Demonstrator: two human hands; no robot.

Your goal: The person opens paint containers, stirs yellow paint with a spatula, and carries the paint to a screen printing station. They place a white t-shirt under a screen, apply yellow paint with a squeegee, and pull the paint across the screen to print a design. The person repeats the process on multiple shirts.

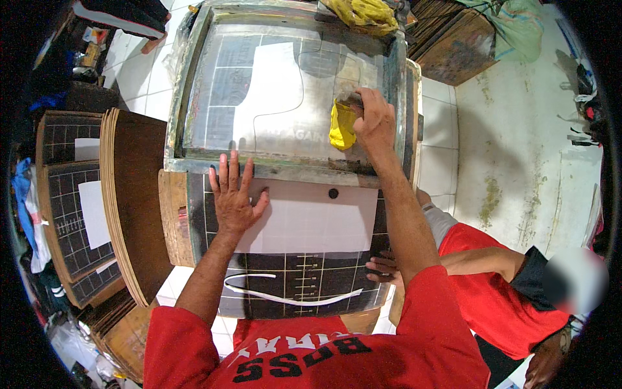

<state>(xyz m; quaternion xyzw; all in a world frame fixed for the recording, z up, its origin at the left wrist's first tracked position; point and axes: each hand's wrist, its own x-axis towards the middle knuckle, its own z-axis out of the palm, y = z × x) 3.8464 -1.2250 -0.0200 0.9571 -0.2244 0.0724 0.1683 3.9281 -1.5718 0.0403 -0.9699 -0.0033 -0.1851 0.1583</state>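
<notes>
A screen-printing frame [272, 170] lies over the far part of a dark gridded board [272, 261]. A white shape and faint lettering show through its mesh. My left hand [234, 201] is spread flat, fingertips on the frame's near bar and palm over a white sheet [311, 223] on the board. Over the right side of the mesh, my right hand [376, 123] is closed on a crumpled yellow piece [341, 126], cloth or plastic. Something greyish shows at its fingertips; I cannot make out what.
A co-worker's hand [385, 267] is at the board's right edge. White strips [298, 299] lie on the near board. Wooden boards [133, 207] stand at left, more boards [447, 39] at far right. A yellow plastic bag [363, 14] sits on the frame's far edge.
</notes>
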